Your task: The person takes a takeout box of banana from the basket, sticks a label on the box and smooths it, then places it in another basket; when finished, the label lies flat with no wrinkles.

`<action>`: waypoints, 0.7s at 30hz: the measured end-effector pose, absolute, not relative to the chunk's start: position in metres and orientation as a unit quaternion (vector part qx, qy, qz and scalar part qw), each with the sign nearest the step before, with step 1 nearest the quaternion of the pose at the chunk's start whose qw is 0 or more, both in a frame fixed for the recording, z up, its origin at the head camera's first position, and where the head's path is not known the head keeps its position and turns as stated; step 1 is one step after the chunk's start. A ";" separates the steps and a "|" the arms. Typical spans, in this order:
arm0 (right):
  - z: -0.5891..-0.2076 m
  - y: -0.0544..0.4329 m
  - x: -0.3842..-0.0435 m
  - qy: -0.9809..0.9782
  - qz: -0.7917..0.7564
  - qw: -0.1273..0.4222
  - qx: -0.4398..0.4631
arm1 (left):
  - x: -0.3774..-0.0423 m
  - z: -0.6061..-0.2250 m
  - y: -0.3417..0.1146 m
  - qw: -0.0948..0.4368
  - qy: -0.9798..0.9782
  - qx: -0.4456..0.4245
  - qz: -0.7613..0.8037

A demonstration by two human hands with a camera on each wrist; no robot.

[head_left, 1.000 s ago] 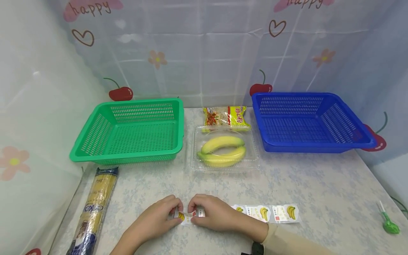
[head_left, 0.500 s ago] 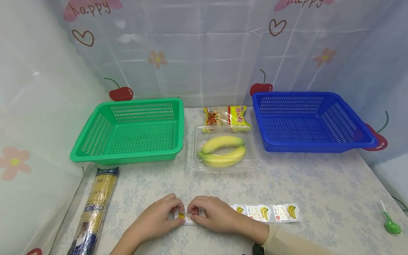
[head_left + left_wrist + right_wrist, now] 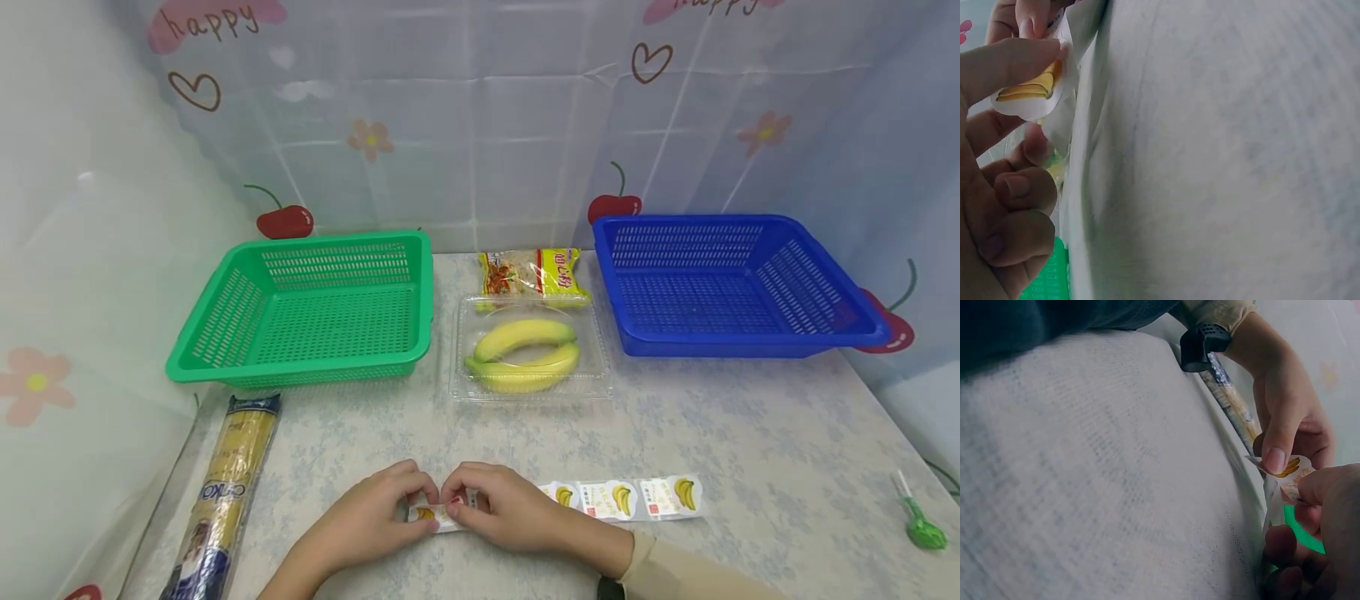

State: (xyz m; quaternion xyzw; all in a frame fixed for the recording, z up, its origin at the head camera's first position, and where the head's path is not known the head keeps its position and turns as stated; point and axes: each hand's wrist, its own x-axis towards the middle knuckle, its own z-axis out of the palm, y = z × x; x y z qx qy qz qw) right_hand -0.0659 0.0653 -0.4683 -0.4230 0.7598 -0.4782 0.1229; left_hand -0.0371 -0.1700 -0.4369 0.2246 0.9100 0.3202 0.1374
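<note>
A strip of banana-printed stickers [image 3: 606, 500] lies on the table, running out to the right from under my right hand [image 3: 513, 510]. At its left end my left hand [image 3: 371, 510] pinches a banana sticker [image 3: 1027, 94] between thumb and fingers. My right thumb and fingertips pinch the same sticker close beside them, so the two hands almost meet. In the right wrist view the sticker [image 3: 1297, 467] is raised from the table and bent. Its rounded edge stands out past the pale backing paper [image 3: 1063, 125] in the left wrist view. Fingers cover part of it.
A clear box [image 3: 592, 367] with two bananas [image 3: 525, 337] stands beyond the hands, a noodle packet [image 3: 532, 273] behind it. A green basket [image 3: 300, 371] is left, a blue basket [image 3: 750, 343] right. A pasta packet [image 3: 225, 492] and green lollipop [image 3: 924, 529] lie at the sides.
Both hands stay at the strip's left end with small finger movements. The pinched sticker has tilted, and the strip's right end has shifted slightly left and away from me.
</note>
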 end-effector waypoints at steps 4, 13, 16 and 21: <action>-0.469 0.064 -0.065 0.751 -0.492 0.117 -0.425 | -0.038 -0.437 -0.171 0.163 0.885 0.239 0.365; -0.469 0.065 -0.063 0.745 -0.499 0.114 -0.427 | -0.040 -0.438 -0.174 0.182 0.859 0.245 0.410; -0.470 0.065 -0.063 0.749 -0.497 0.107 -0.425 | -0.041 -0.438 -0.174 0.181 0.860 0.241 0.411; -0.472 0.065 -0.063 0.752 -0.499 0.094 -0.421 | -0.041 -0.438 -0.174 0.186 0.865 0.228 0.407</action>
